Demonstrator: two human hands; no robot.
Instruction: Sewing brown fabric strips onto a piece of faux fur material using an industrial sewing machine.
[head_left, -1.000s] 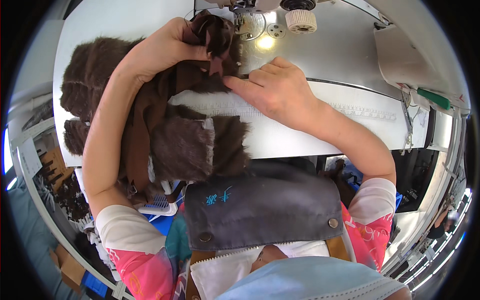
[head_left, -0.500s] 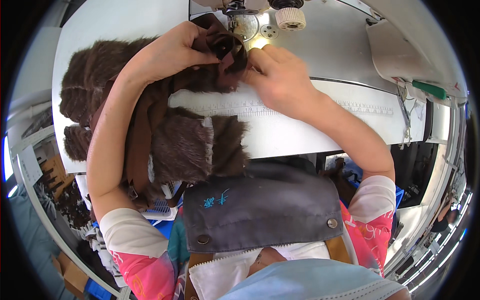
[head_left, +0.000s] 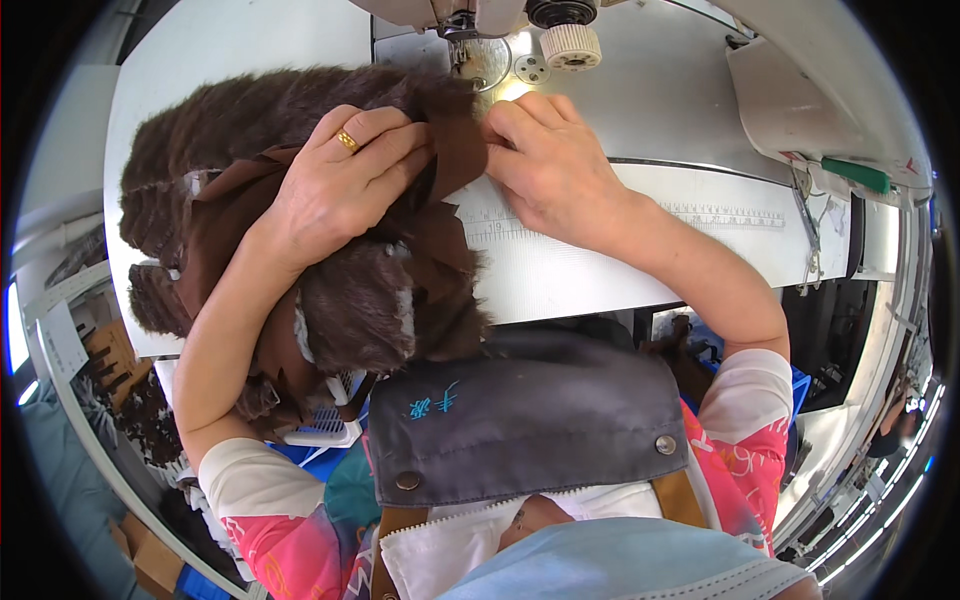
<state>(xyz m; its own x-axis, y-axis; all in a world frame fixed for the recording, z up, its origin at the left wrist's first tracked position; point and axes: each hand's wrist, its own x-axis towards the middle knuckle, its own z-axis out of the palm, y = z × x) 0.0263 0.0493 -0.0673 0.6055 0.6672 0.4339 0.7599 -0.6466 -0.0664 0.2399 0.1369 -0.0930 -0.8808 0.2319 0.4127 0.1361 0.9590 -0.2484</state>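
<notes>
The person's left hand, a gold ring on one finger, lies over a smooth, dull-brown cloth strip on long-haired, dark-brown fur pieces. Its fingers are together and curled; their tips and thumb are hidden, so I cannot tell how firmly they grip. The right hand has its thumb and forefinger pinched together on the strip's right edge, facing the left fingers.

The fur bulks beyond and to the left of the left fingers, and another fur section with a pale raw edge lies on their near side. If the right pinch slackens, the strip could slip out of line, since fur this thick probably springs back. Long hairs could also get trapped along the cloth's edge. The near section might drag everything toward the body, as it reaches the front of the white tabletop.

Just beyond the fingertips sits the pale sewing-machine head; fingers straying forward under it would risk injury.
</notes>
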